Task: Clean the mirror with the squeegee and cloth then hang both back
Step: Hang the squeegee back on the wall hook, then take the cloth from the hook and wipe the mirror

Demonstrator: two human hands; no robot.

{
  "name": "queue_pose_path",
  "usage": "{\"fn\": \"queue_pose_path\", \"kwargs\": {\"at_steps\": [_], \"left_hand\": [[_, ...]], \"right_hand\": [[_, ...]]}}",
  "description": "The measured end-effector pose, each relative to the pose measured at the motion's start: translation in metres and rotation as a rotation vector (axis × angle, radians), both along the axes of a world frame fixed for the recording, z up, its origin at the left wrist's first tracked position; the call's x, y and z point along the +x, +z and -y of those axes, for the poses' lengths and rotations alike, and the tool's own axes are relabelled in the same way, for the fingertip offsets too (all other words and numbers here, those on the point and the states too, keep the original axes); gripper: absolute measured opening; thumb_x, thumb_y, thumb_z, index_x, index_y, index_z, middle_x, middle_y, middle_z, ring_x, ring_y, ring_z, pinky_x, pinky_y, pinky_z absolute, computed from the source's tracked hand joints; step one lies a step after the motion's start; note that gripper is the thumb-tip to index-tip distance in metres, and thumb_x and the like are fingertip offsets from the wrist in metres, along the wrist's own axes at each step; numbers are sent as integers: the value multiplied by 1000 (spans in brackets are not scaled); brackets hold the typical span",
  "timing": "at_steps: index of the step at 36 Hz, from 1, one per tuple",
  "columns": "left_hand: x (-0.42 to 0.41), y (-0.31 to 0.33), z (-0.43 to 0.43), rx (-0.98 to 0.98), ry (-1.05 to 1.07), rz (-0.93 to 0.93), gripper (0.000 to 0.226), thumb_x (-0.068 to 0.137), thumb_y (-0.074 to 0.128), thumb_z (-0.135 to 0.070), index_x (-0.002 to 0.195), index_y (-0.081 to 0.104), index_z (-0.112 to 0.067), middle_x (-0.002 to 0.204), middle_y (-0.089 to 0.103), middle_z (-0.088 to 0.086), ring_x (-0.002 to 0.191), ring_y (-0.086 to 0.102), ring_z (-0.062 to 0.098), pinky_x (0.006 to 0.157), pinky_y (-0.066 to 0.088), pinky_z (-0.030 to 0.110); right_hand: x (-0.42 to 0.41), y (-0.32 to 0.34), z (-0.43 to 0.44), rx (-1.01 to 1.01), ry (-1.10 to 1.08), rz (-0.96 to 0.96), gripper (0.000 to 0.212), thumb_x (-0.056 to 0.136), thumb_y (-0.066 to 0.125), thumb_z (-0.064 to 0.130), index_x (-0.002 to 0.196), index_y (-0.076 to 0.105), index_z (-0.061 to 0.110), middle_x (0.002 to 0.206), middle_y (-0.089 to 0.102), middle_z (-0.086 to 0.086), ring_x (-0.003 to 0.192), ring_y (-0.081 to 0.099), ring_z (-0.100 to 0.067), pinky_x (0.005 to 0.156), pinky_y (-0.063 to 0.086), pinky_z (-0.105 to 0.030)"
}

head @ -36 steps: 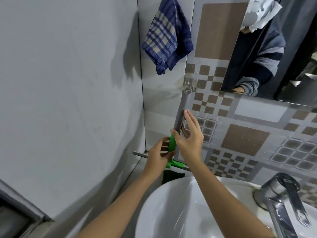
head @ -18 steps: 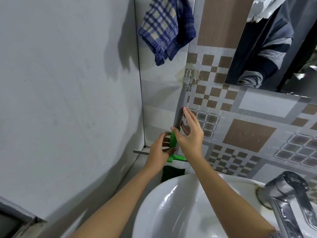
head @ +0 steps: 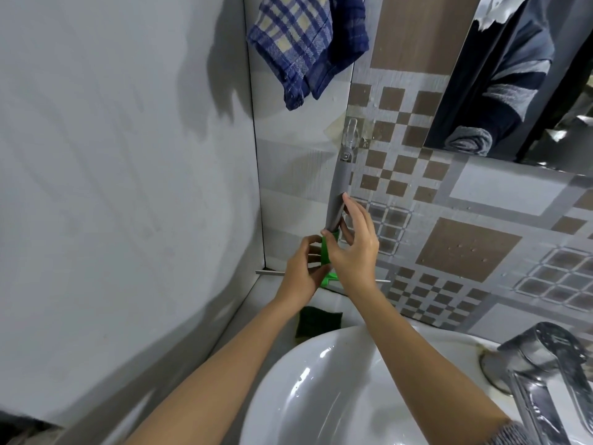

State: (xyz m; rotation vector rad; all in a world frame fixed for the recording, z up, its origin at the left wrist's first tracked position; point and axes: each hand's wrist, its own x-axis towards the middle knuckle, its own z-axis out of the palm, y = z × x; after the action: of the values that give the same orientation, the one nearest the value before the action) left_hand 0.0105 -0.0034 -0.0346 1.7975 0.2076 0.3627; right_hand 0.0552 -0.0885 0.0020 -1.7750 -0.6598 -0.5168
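A squeegee [head: 340, 184] with a grey handle and a green neck hangs upright against the tiled wall, its top end at a clear hook [head: 350, 133]. Its blade runs level behind my hands. My left hand [head: 303, 271] pinches the green neck from the left. My right hand [head: 354, 248] holds the lower handle, thumb and fingertips on it, the other fingers spread. A blue checked cloth [head: 308, 43] hangs high in the corner. The mirror [head: 519, 75] sits at the upper right, reflecting a person's dark clothing.
A white basin [head: 337, 396] lies below my arms, with a chrome tap [head: 545, 374] at the right. A dark green scouring pad [head: 317, 322] lies on the ledge behind the basin. A plain grey wall [head: 128, 187] closes the left side.
The view has tilted slightly down and closer. Both hands stay on the squeegee in almost the same place; the handle's top still sits at the hook.
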Motion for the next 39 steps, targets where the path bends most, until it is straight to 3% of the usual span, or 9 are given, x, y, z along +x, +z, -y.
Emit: {"fn": "queue_pose_path", "kwargs": {"at_steps": [5, 8, 13, 19, 22, 27, 32, 35, 39], "left_hand": [[-7, 8, -1, 54, 12, 21, 32, 87, 58, -10, 115, 47, -20, 111, 54, -7, 97, 53, 0, 92, 48, 23], [-13, 20, -6, 143, 59, 60, 33, 89, 56, -10, 120, 49, -17, 124, 52, -1, 109, 48, 2, 92, 43, 15], [-26, 67, -22, 347, 220, 364, 29, 89, 55, -12, 118, 53, -14, 118, 52, -1, 108, 53, 12, 93, 47, 23], [-37, 170, -37, 542, 430, 767, 24, 90, 54, -9, 113, 55, -5, 111, 48, 0, 105, 51, 16, 93, 44, 26], [-34, 218, -46, 608, 462, 867, 25, 88, 55, -8, 113, 55, -3, 112, 50, 7, 105, 50, 18, 93, 43, 23], [-15, 276, -59, 691, 433, 819, 32, 89, 53, -21, 118, 49, -8, 118, 49, 9, 109, 45, 15, 91, 30, 4], [9, 300, -72, 813, 368, 701, 43, 91, 51, -30, 131, 38, -20, 129, 43, 0, 120, 40, 12, 100, 35, 26], [18, 303, -76, 825, 305, 627, 47, 90, 54, -25, 133, 37, -18, 132, 41, 0, 122, 39, 15, 103, 36, 29], [21, 300, -76, 769, 221, 594, 48, 91, 53, -16, 136, 34, -17, 133, 41, 2, 116, 45, 13, 91, 35, 16]], "right_hand": [[-7, 9, 3, -32, -13, -4, 59, 78, 67, -1, 132, 45, 8, 132, 48, -9, 126, 45, -19, 100, 46, -41], [-14, 20, 8, -29, -21, 11, 54, 81, 64, 2, 131, 46, 11, 129, 49, -7, 122, 47, -18, 101, 46, -40], [-25, 54, 13, 11, 4, 62, 48, 83, 61, 2, 129, 48, 10, 125, 46, 3, 118, 49, -17, 102, 45, -38], [-22, 123, 15, 64, -3, 227, 40, 83, 59, -1, 123, 54, 8, 118, 51, 4, 110, 49, -7, 98, 41, -13], [-15, 162, 13, 103, -11, 284, 34, 84, 58, -2, 117, 59, 7, 114, 55, 3, 103, 54, -9, 93, 45, -15], [0, 222, 1, 198, -21, 264, 25, 87, 56, 2, 110, 63, 8, 104, 58, 3, 94, 59, -12, 85, 49, -19], [16, 260, -18, 155, 12, 148, 24, 89, 54, 6, 112, 61, 5, 103, 55, -1, 92, 54, -11, 71, 42, 1], [25, 268, -31, 68, -31, 151, 19, 88, 54, 9, 105, 62, 8, 97, 54, -1, 89, 55, -14, 74, 47, -11], [33, 271, -42, -5, -77, 112, 14, 84, 55, 7, 95, 63, 10, 93, 54, -4, 86, 53, -19, 69, 43, -21]]}}
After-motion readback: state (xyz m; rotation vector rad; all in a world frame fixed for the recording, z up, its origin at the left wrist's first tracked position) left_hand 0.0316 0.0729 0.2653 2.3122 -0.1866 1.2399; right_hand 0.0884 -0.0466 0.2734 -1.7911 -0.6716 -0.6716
